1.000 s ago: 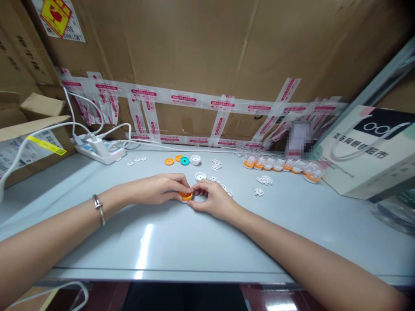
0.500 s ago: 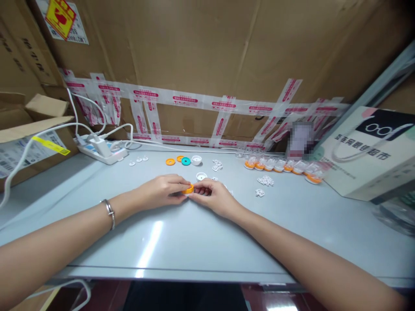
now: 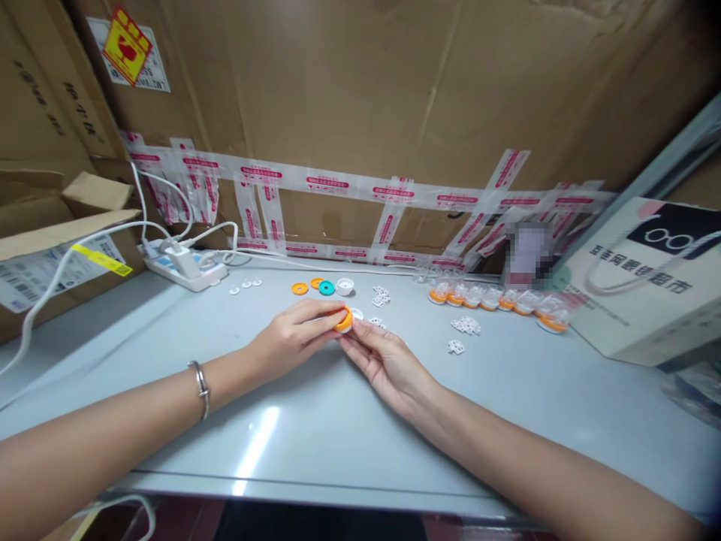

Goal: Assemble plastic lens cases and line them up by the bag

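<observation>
Between my two hands is a small round orange-and-white plastic part (image 3: pixel 344 320), tilted and raised off the table. My left hand (image 3: pixel 296 330) grips it from the left, fingers over its orange top. From the right, my right hand (image 3: pixel 388 361) pinches its edge with the thumb, and the other fingers lie beneath it. Just behind the part, a white cup (image 3: pixel 357 313) is partly hidden. Farther back stand another white cup (image 3: pixel 345 286), a teal ring (image 3: pixel 327 288) and an orange ring (image 3: pixel 300 288). White perforated pieces (image 3: pixel 381 295) lie beyond my right hand.
A row of clear-topped orange and white units (image 3: pixel 490 299) stands at the back right, with loose white perforated pieces (image 3: pixel 466 325) in front. Small white pegs (image 3: pixel 246 284) lie left, near a power strip (image 3: pixel 185 267). A paper bag (image 3: pixel 631 285) and large cardboard box (image 3: pixel 338 90) border the table.
Both hands have raised the orange-and-white part and tilted it, so its orange top shows more. My right hand has rolled palm-up. The whole view has shifted slightly.
</observation>
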A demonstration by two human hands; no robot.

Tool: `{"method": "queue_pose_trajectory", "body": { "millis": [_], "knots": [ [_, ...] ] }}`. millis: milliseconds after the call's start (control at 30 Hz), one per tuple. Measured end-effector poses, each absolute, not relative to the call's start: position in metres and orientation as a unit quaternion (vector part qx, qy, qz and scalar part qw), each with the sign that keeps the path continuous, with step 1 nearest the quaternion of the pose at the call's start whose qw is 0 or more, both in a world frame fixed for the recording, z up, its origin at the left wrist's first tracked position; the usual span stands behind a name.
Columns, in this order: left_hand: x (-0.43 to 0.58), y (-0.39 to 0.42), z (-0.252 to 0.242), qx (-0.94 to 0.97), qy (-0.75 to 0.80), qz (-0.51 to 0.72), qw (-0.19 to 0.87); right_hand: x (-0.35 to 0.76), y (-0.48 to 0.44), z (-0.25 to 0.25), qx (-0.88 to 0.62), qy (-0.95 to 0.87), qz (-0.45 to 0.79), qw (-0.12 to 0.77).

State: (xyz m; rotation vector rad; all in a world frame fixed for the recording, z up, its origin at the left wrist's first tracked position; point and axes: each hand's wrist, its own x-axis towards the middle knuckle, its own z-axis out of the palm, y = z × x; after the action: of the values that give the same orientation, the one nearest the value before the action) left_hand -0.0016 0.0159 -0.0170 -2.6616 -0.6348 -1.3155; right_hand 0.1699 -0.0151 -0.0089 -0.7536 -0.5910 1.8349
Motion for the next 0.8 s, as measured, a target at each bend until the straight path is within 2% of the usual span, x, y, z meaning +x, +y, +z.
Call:
{"method": "queue_pose_trajectory", "body": {
  "millis": [267, 500, 800],
  "knots": [
    [-0.002, 0.017, -0.019, -0.883, -0.199, -0.424, 0.030, 0.169, -0.020, -0.014, -0.295, -0.187, 0.785, 0.512],
    [-0.003, 0.014, -0.016, -0.854, -0.265, -0.441, -0.080, 0.170, -0.016, -0.014, -0.292, -0.213, 0.776, 0.517],
    [-0.006, 0.011, -0.006, -0.871, -0.251, -0.403, -0.126, 0.170, -0.016, -0.017, -0.296, -0.238, 0.786, 0.488]
  ]
}}
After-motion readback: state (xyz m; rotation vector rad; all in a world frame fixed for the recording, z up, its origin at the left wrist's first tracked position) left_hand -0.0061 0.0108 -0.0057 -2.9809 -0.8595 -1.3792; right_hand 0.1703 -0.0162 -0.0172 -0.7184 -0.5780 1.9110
